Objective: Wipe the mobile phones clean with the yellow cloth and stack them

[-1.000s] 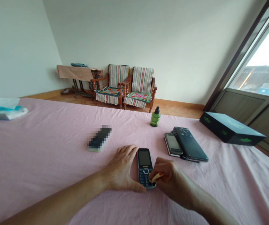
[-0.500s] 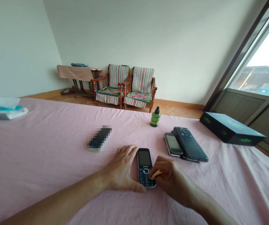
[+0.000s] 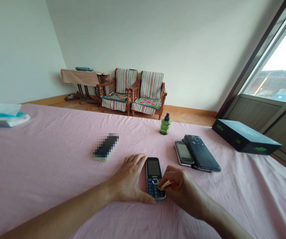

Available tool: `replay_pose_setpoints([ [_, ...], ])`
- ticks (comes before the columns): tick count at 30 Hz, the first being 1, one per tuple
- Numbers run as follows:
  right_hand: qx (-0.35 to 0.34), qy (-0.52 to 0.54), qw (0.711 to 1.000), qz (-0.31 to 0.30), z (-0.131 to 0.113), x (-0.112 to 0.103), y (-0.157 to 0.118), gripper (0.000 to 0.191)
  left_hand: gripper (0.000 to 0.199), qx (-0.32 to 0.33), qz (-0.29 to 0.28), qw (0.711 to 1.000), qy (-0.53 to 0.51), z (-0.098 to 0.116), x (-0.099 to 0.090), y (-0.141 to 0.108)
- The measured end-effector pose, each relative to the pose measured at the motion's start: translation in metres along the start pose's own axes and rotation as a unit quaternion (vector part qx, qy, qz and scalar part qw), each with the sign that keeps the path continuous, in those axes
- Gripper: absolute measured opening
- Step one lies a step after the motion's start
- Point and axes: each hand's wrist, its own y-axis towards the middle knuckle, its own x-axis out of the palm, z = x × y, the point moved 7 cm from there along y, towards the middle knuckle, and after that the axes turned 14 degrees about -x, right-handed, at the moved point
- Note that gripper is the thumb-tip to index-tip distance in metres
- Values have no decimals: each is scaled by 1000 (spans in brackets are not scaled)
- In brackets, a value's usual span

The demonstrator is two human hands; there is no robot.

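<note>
A dark keypad phone [image 3: 154, 169] lies face up on the pink cloth, its screen end pointing away from me. My left hand [image 3: 129, 179] braces it from the left, with fingertips at its top corner and thumb at its bottom edge. Between the fingertips of my right hand [image 3: 179, 186] is a small pale yellow piece of cloth [image 3: 166, 184], pressed against the keypad's right side. Most of that piece is hidden in the fingers. Right of the phone sit a small silver-edged phone [image 3: 184, 153] and a larger dark phone or case [image 3: 202, 153].
The pink cloth [image 3: 65, 139] covers the table. A green spray bottle [image 3: 165, 124] stands at the back, and a black box [image 3: 245, 136] occupies the far right. A pixelated phone [image 3: 105, 147] lies left of my hands. At the left edge is a tissue pack [image 3: 6, 120].
</note>
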Motion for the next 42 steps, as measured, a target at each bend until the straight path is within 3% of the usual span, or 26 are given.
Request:
replay_pose_setpoints([
  [5,-16,41,998,-41,-9,1,1,35,116,-11,-11,1000,12,0,0,0],
  [11,-1,10,1000,8,-1,-3,1,36,110,7,4,1000,19,1,0,0],
  [20,-23,63,995,-67,-18,0,0,38,113,-9,0,1000,18,0,1,0],
  [27,-4,13,1000,0,-5,-5,2,37,111,1,-1,1000,22,1,1,0],
  [33,-16,54,996,-74,-15,-1,-2,38,114,-2,2,1000,14,-1,1,0],
  [39,-24,11,1000,-1,-10,-4,0,40,110,2,4,1000,3,0,-1,-1],
  [42,-33,-3,999,7,-10,1,2,40,108,5,12,1000,0,0,-1,-1],
])
